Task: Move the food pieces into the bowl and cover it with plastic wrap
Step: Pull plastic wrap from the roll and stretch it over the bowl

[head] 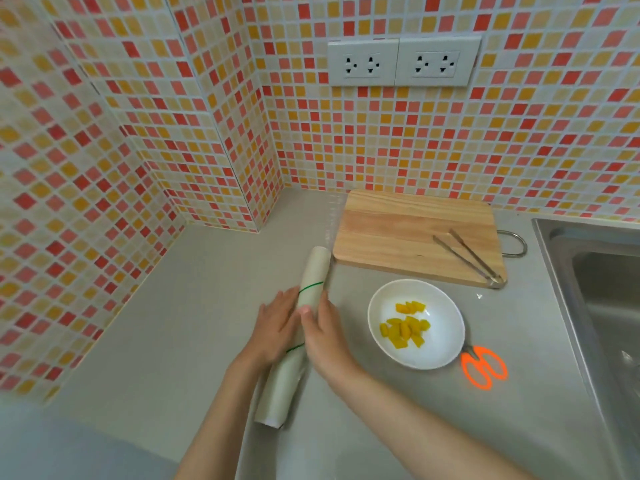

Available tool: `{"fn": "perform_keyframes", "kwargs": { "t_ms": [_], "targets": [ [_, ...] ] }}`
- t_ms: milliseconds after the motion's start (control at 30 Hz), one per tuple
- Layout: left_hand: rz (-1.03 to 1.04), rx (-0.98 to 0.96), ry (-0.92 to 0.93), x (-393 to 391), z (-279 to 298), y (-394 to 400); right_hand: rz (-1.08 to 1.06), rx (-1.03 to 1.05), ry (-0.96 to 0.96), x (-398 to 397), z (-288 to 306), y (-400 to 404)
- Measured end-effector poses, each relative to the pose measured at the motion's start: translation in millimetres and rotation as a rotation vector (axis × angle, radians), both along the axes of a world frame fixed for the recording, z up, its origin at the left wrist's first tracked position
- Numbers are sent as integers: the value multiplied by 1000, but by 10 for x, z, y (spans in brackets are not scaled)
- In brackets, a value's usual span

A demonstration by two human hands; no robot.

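Observation:
A white bowl (pixel 440 344) stands on the grey counter and holds several yellow food pieces (pixel 405 329). To its left lies a long roll of plastic wrap (pixel 311 275), pointing away from me. My left hand (pixel 277 327) rests flat against the roll's left side. My right hand (pixel 325 334) presses on the roll's right side, thumb on top. Both hands grip the roll around its middle. A thin clear sheet seems to trail from the roll toward the back wall, hard to make out.
A wooden cutting board (pixel 398 230) lies behind the bowl with metal tongs (pixel 467 254) on its right end. Orange-handled scissors (pixel 483 368) lie right of the bowl. A steel sink (pixel 595 271) fills the right edge. Tiled walls close the back and left.

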State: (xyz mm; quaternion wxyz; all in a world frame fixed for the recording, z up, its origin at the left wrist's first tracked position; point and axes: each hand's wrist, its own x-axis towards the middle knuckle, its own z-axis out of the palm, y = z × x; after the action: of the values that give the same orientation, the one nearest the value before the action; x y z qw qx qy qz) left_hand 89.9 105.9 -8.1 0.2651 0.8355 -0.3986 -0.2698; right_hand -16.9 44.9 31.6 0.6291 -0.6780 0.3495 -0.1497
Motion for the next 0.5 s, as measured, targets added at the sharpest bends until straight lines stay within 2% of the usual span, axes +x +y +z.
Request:
{"fn": "perform_keyframes", "kwargs": {
  "t_ms": [167, 233, 367, 500],
  "targets": [
    [-18, -51, 57, -178, -116, 20, -221, 440, 52, 47, -162, 117],
    [29, -128, 105, -197, -68, 2, -289, 524, 27, 20, -116, 11],
    [151, -379, 400, -268, 153, -29, -340, 485, -29, -57, -14, -133],
    [196, -547, 514, -345, 352, -107, -430, 425, -172, -77, 157, -210]
  ]
}}
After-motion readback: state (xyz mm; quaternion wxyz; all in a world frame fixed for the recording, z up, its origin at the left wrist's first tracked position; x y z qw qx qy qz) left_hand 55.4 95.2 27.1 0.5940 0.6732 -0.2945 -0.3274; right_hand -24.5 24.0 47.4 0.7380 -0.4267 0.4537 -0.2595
